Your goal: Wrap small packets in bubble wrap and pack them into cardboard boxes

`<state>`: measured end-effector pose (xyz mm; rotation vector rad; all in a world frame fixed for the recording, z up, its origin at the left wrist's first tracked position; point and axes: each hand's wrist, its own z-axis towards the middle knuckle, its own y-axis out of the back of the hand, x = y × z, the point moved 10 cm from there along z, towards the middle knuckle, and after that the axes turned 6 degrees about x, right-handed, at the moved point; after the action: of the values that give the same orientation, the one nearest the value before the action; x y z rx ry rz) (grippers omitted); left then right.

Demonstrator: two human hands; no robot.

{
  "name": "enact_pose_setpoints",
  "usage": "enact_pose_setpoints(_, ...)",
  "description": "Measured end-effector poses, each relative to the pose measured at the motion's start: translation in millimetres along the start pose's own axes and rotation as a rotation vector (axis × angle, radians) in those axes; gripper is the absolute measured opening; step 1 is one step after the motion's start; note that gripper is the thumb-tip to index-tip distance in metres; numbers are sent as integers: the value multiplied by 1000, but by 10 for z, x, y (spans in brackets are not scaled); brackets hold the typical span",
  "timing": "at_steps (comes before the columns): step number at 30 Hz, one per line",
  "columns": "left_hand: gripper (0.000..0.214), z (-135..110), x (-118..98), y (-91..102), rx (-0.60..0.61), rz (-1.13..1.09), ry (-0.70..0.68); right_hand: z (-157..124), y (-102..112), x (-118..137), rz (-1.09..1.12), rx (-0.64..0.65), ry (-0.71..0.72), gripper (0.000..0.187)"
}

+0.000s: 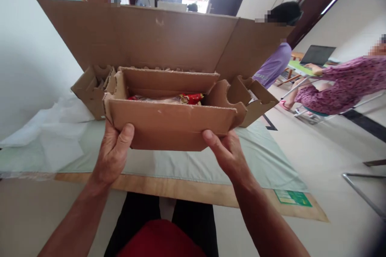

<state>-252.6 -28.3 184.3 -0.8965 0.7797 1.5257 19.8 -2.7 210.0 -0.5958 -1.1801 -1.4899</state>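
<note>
Nearest you, your left hand (113, 150) and right hand (229, 154) each close on a lower front corner of the cardboard box (169, 122), thumbs pressed flat on the front wall. The fingers pass beneath and are hidden. A grip at both corners likely spreads the load and holds the open top level toward you. The box sits in front of your chest, over the pale green sheet (259, 160) that covers the surface (181, 188); you cannot tell whether its far bottom edge rests there or hangs free. Inside, a red wrapped packet (191, 97) lies low against the inner wall. Only its top shows, so count and contents are unreadable. Slotted side tabs (90, 88) splay outward at both ends, unlocked. The lid flap (150, 36) stands upright from the back wall, which leaves the inside open to view but blocks most of what lies behind. White crumpled sheets (54, 136) lie left on the surface; a green label (292, 197) sits at its right corner, print too small to read. Beyond, other people are partly cut off by the flap, one seated by a laptop (318, 54).
</note>
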Motion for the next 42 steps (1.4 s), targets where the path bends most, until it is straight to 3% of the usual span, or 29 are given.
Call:
enact_pose_setpoints(3,65,-77,199,-345,79,-49,90,-173,293,-165,-139,-64,-89,55)
enact_pose_setpoints(6,70,-244,542,-920,234,-104,230,-611,688,-534,-227,-133,-243,57)
enact_pose_setpoints(9,75,-313,836,-1507,405,-206,284,-1089,1022,-881,-263,-259,-344,57)
enact_pose_setpoints(13,78,-51,1028,-2216,593,-212,184,-1491,1302,-1106,-326,-516,-376,59)
enact_pose_setpoints(16,77,218,1189,-2617,645,-117,168,-1654,1255,-1209,-331,-649,-388,71)
enact_pose_setpoints(19,77,347,1419,-2669,506,11,258,-1752,976,-1329,-318,-643,-375,75)
enact_pose_setpoints(22,79,166,1583,-2540,387,66,353,-1774,746,-1363,-325,-578,-265,76)
enact_pose_setpoints(24,81,-61,1620,-2510,407,47,394,-1775,806,-1398,-335,-595,-238,80)
enact_pose_setpoints(27,80,-341,1560,-2548,466,-13,406,-1698,1107,-1582,-243,-623,-311,88)
enact_pose_setpoints(31,74,-468,1423,-2692,507,0,364,-1417,1204,-1839,-58,-390,-375,64)
enact_pose_setpoints(37,70,-385,1426,-2893,553,6,320,-1280,1170,-1927,-34,-377,-375,55)
enact_pose_setpoints(42,69,-38,1587,-2965,539,-26,330,-1007,1235,-2061,-89,-400,-387,61)
